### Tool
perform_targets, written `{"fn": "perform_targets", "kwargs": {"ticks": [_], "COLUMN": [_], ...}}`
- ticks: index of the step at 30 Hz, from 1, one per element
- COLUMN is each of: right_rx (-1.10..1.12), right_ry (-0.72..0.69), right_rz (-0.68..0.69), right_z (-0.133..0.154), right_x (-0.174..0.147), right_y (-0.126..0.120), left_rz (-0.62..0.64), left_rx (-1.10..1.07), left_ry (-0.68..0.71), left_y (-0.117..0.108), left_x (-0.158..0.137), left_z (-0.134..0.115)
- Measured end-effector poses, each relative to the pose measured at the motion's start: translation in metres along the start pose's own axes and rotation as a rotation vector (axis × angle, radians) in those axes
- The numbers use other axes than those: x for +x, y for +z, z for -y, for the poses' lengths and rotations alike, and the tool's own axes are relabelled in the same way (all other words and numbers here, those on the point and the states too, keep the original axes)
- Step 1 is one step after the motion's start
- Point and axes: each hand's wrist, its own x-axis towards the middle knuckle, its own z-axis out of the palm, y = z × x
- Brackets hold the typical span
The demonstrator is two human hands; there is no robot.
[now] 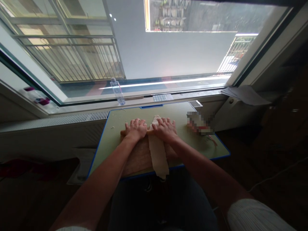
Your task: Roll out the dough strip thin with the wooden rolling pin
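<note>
A long pale strip of dough [158,155] lies over a brown wooden board [138,158]. Its near end hangs past the table's front edge, while its far end lies beyond my hands. Across the strip runs a wooden rolling pin [123,132], mostly covered by my hands. My left hand [136,128] presses on the pin left of the dough, fingers bent over it. On the right, my right hand [166,129] grips the pin the same way, partly over the dough. The pin's right end is hidden.
The small green table [115,120] has a blue rim. A blurred object [201,123] sits at its right side. On the windowsill stand a clear bottle [117,91] and a white keypad-like item [163,97]. Papers [245,95] lie at the right; a radiator grille [72,120] is left.
</note>
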Motion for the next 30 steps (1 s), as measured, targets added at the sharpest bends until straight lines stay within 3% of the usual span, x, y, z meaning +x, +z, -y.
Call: {"fn": "perform_targets", "kwargs": {"ticks": [8, 15, 22, 30], "right_rx": [0.118, 0.185, 0.116, -0.023], "right_ry": [0.050, 0.095, 0.039, -0.013], "right_rz": [0.138, 0.135, 0.088, -0.045], "right_z": [-0.013, -0.014, -0.014, -0.005], "right_x": [0.068, 0.087, 0.060, -0.015], "right_y": [0.004, 0.007, 0.005, 0.006], "left_rz": [0.051, -0.045, -0.034, -0.063], "left_rx": [-0.013, -0.010, -0.020, 0.013], "left_ry": [-0.020, -0.024, -0.010, 0.016], "left_y": [0.000, 0.003, -0.001, 0.007], "left_x": [0.052, 0.064, 0.034, -0.032], "left_z": [0.000, 0.000, -0.004, -0.007]}}
